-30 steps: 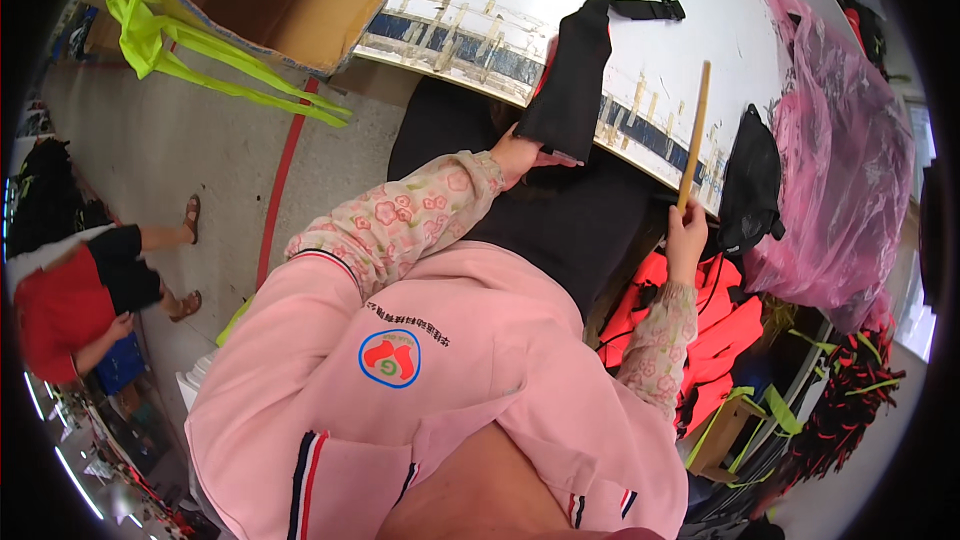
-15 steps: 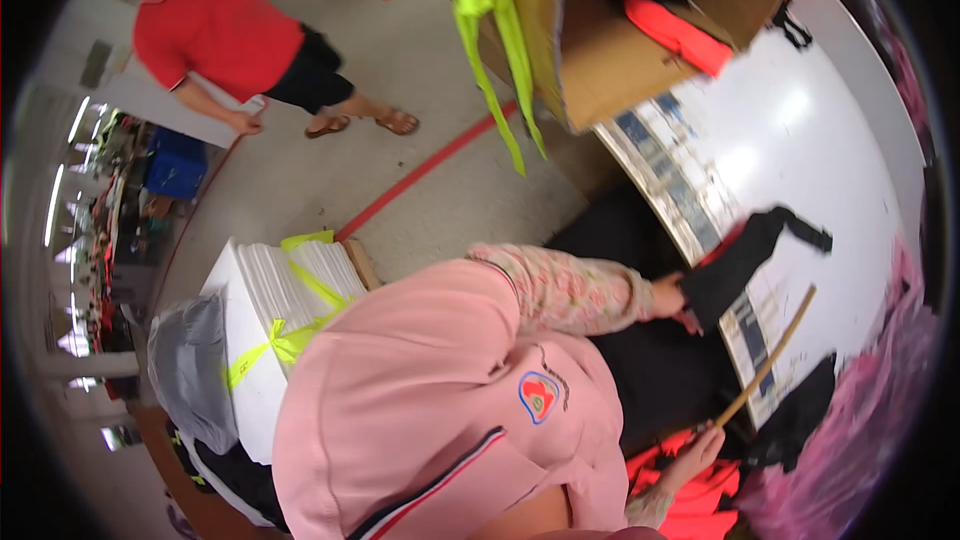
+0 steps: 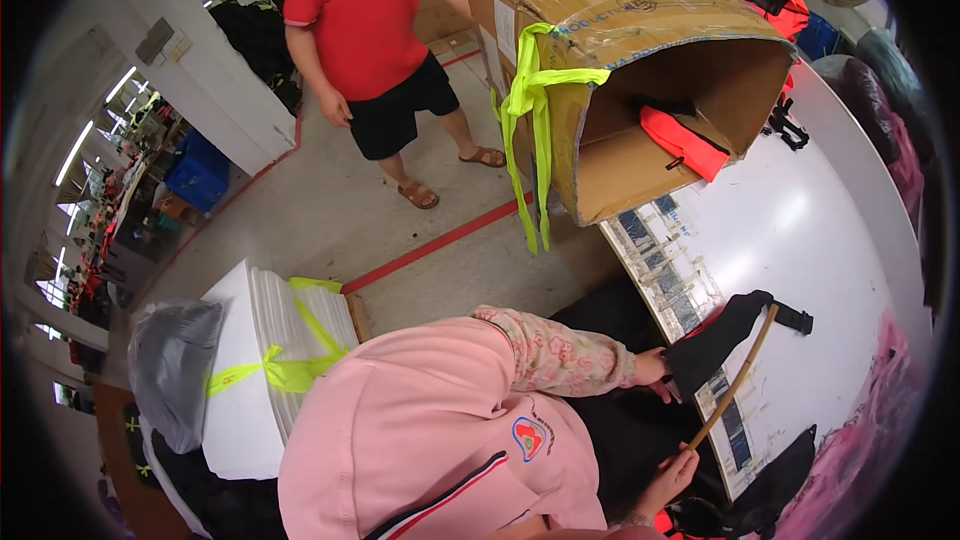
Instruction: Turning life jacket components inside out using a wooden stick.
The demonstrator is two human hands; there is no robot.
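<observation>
Head view: the left hand (image 3: pixel 652 367) is at the near edge of a smooth white worktop (image 3: pixel 800 230), its fingers grasping the wide end of a long, black, tapering fabric piece (image 3: pixel 708 348); the fingertips are partly hidden, so I cannot tell how firm that hold is. The piece crosses the near edge, its narrow black strap end (image 3: pixel 796 320) reaching inward over the worktop. The right hand (image 3: pixel 676 472) has its fingers closed round the lower end of a slim, tan wooden stick (image 3: pixel 736 380), which slants across the same edge with its tip by the strap end; whether the two touch is unclear. Beside the worktop's lower corner is a limp black fabric bag (image 3: pixel 778 485), with crumpled, translucent pink plastic sheeting (image 3: pixel 872 440) next to it. By the far left corner a large brown cardboard box (image 3: pixel 660 10), hung with neon-yellow fabric strips (image 3: pixel 532 90), gapes open around an orange-red fabric item (image 3: pixel 682 143). Should the left fingers loosen, the overhanging wide end could drag the black piece off the near edge; a rough stick tip, if it is rough, might snag the strap. The box seems to jut past its corner, so a bump could tip it.
</observation>
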